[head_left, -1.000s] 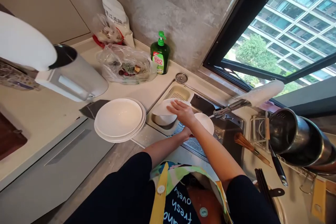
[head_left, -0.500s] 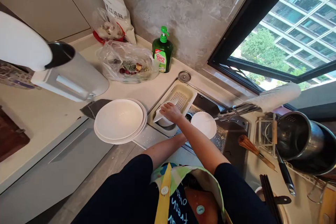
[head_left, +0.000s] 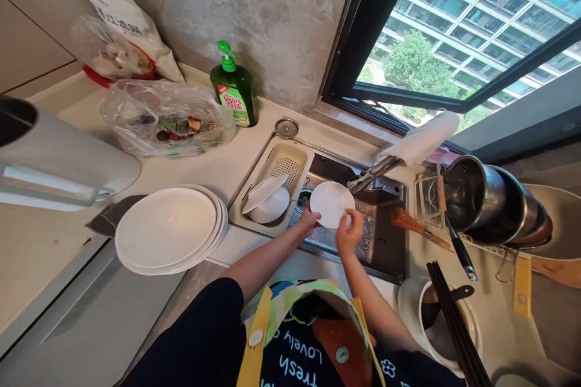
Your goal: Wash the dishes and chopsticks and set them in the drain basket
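Observation:
Over the sink, my left hand (head_left: 310,221) grips a small white plate (head_left: 330,199) by its lower left edge. My right hand (head_left: 350,232) is at the plate's lower right edge, its fingers curled in and a little blurred; whether they pinch the rim or hold something small, I cannot tell. To the left, a beige drain basket (head_left: 236,213) sits across the sink (head_left: 384,236). Inside it are a white bowl (head_left: 273,205) and a white dish (head_left: 263,192) leaning tilted on that bowl. The faucet (head_left: 374,174) reaches in just above the plate.
Stacked white plates (head_left: 167,227) stand on the counter at left. Behind them are a clear bag of scraps (head_left: 172,121), a green soap bottle (head_left: 233,94) and a grey jug (head_left: 68,151). On the right are a brush (head_left: 417,228), metal pots (head_left: 467,193) and a white pot (head_left: 408,308).
My right hand has left the white dish in the drain basket and come right to the plate. My left hand, earlier hidden behind the arm, now shows on the plate's edge. The view has shifted right.

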The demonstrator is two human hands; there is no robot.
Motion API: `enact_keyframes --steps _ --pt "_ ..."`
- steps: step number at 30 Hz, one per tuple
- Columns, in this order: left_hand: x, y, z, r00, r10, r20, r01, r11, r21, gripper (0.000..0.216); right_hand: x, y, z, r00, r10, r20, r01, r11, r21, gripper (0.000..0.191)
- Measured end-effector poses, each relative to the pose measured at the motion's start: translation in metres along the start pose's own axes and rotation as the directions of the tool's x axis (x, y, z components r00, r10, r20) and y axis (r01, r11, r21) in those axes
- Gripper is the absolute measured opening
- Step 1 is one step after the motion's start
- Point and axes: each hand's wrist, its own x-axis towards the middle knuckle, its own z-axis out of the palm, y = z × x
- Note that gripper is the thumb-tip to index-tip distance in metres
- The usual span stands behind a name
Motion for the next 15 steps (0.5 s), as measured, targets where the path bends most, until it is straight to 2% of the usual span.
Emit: enact_keyframes --steps 1,2,3,4,5,6,7,8,10,13,15 --pt "0.000 -0.001 0.000 1.000 -0.009 0.005 0.009 1.000 -0.004 0.069 0.002 0.014 -0.015 0.959 0.258 -0.119 -0.253 0.966 0.060 0.021" --pt "0.000 -0.002 0.000 1.000 -0.015 0.011 0.015 1.000 -0.010 0.076 0.005 0.027 -0.025 0.875 0.474 -0.101 -0.456 0.875 0.165 0.029" --pt "0.000 -0.002 0.000 1.000 -0.015 0.016 0.015 1.000 -0.018 0.080 0.008 0.037 -0.032 0.754 0.657 -0.008 -0.629 0.725 0.280 0.034" --pt "-0.001 -0.001 -0.001 1.000 -0.010 0.019 0.011 1.000 -0.024 0.082 0.012 0.044 -0.035 0.624 0.768 0.144 -0.753 0.542 0.374 0.038" --pt "-0.002 -0.001 -0.001 1.000 -0.004 0.025 0.005 1.000 -0.025 0.081 0.014 0.048 -0.035 0.506 0.804 0.311 -0.829 0.354 0.433 0.038" --pt "-0.003 0.000 -0.001 1.000 0.000 0.031 0.001 1.000 -0.021 0.080 0.017 0.050 -0.034 0.419 0.787 0.452 -0.863 0.192 0.467 0.037" --pt "-0.004 0.000 -0.002 0.999 0.003 0.040 -0.003 1.000 -0.013 0.078 0.019 0.050 -0.031 0.370 0.747 0.552 -0.872 0.073 0.485 0.035" --pt "-0.005 0.001 -0.003 0.999 0.007 0.051 -0.007 1.000 -0.002 0.075 0.020 0.050 -0.027 0.349 0.714 0.607 -0.868 0.002 0.496 0.033" --pt "-0.008 0.001 -0.007 0.997 0.008 0.075 -0.009 1.000 0.012 0.069 0.020 0.047 -0.018 0.339 0.710 0.618 -0.861 -0.031 0.507 0.026" --pt "-0.015 0.002 -0.014 0.997 -0.012 0.077 0.013 1.000 -0.015 0.060 0.016 0.046 -0.006 0.324 0.786 0.527 -0.866 0.022 0.499 0.022" --pt "-0.024 0.002 -0.020 0.996 -0.032 0.082 0.038 0.997 -0.072 0.051 0.013 0.047 0.000 0.347 0.798 0.493 -0.861 0.061 0.506 0.022"
